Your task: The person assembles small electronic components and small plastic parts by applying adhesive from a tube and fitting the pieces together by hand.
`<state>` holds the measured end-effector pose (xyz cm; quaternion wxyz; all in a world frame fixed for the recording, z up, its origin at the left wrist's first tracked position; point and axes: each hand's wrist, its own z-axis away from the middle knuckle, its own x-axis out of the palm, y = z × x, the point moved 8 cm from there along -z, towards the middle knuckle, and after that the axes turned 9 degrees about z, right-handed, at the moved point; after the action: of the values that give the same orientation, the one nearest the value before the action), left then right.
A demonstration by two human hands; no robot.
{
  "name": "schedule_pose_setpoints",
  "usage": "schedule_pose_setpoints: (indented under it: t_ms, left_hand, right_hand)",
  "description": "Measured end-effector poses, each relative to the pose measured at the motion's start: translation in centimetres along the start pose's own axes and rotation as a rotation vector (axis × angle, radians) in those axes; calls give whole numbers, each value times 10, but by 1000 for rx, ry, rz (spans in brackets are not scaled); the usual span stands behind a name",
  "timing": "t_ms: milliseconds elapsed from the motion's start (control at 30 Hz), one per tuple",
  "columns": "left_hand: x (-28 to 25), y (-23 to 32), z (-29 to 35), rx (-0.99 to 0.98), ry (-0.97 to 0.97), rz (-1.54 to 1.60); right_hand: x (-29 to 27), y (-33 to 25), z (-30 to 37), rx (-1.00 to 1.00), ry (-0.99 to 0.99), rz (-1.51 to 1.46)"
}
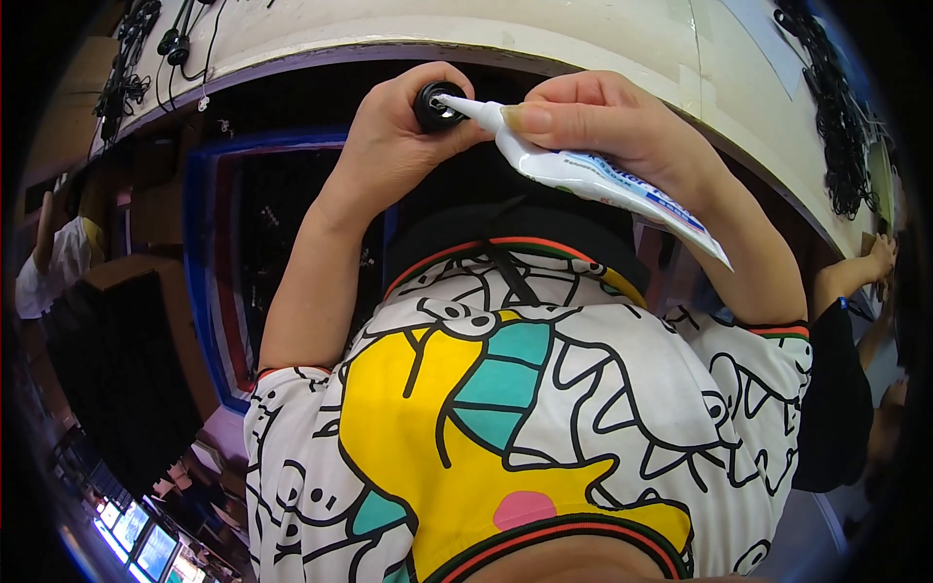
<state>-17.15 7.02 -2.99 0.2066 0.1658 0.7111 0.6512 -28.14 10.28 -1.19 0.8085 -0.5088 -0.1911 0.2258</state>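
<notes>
My left hand (394, 136) is closed around a small black cylindrical part (424, 109), its open end turned up toward me. Inside that opening something shiny shows, too small to name. From the right, my right hand (622, 131) grips a white squeeze tube (583, 178) with blue print, thumb and fingers pinching it just behind the nozzle. The tube's long white tip (471, 106) points left and reaches into the mouth of the black part. Its flattened tail hangs down to the right beneath my right wrist. Whether anything is flowing from the tip cannot be seen.
A pale worktable (583, 34) curves along the far side, beyond my hands. Bundled black cables lie on it at right (826, 107) and left. Below left are a blue-edged container (202, 262) and a carton (185, 330) with black contents. Other people work at both sides.
</notes>
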Motion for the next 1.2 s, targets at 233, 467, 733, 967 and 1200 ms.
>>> schedule_pose_setpoints:
  t_ms: [233, 467, 733, 967, 1200]
  left_hand:
    - [0, 0, 3, 63, 37, -83]
    - [-2, -4, 0, 48, 57, -101]
    - [3, 2, -8, 5, 47, 36]
    - [12, 14, -19, -100, 86, 114]
    - [15, 22, -19, -96, -66, 553]
  right_hand:
    - [0, 5, -4, 32, 67, 15]
    - [-2, 6, -8, 52, 10, 88]
    - [-13, 3, -7, 28, -63, 53]
    - [-40, -12, 31, -206, -15, -238]
    - [-170, -30, 72, -417, 693, 395]
